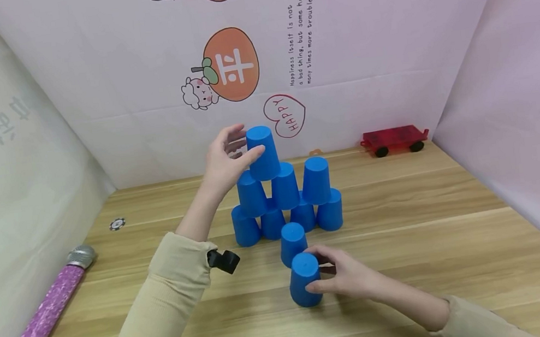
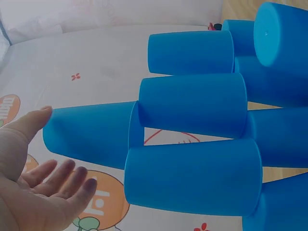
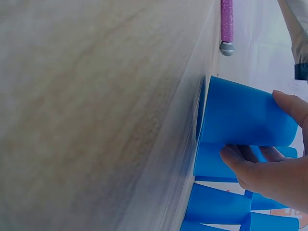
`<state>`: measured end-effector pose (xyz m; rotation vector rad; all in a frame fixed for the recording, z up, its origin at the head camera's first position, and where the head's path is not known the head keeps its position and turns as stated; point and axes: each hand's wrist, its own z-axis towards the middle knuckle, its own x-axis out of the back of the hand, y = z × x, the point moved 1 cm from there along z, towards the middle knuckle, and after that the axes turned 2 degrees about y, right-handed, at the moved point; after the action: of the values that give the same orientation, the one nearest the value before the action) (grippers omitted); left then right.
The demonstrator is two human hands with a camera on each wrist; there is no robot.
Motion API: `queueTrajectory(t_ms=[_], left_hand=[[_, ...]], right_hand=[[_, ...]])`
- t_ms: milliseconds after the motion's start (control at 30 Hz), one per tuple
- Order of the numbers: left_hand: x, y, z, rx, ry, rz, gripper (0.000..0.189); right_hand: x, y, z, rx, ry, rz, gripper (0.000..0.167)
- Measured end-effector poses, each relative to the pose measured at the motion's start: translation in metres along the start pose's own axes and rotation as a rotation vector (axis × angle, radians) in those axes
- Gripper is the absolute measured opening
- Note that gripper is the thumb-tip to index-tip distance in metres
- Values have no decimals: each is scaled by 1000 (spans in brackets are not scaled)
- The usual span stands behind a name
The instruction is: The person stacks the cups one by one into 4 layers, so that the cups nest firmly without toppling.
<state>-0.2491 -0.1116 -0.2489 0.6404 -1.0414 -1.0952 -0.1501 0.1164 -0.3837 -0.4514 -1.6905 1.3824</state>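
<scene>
Upside-down blue plastic cups stand stacked on the table, with a bottom row of several cups (image 1: 246, 227) and a second row of three cups (image 1: 316, 181). One top cup (image 1: 265, 155) rests above the left pair of that row. My left hand (image 1: 224, 165) is around this top cup; in the left wrist view its thumb (image 2: 36, 120) is at the cup's closed end and its fingers are spread below. Nearer me, my right hand (image 1: 350, 274) holds an upside-down cup (image 1: 305, 288) between thumb and fingers. Another single cup (image 1: 293, 245) stands just behind it.
A pink glittery microphone (image 1: 50, 312) lies at the table's left side. Near it is a small poker chip (image 1: 117, 224). At the back right, a red toy wagon (image 1: 394, 139) stands by the printed cloth wall (image 1: 143, 94).
</scene>
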Motion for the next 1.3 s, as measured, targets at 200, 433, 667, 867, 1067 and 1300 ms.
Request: queueTrajectory(t_ms=[200,433,667,867,1067,1300], left_hand=[[8,-3,-15,-86,71,-102,52],[14,-8,-40,-84,54,-99,47],[12,-17,-62,-38,21,-87,45],[8,-28,-76,11,4,-82,46],[-1,-47,-93,90,-16,-101,44],[-19,-65,-108,139,-62,-135,43]], right_hand=[[4,-1,-3,-6,61,-12,48],[21,-8,-10,46,202,-34,43],[47,-20,-18,80,382,-85,40],[66,-25,-27,46,469,-137,40],[82,-33,-34,20,532,-162,43],[100,-42,-39,64,611,-185,44]])
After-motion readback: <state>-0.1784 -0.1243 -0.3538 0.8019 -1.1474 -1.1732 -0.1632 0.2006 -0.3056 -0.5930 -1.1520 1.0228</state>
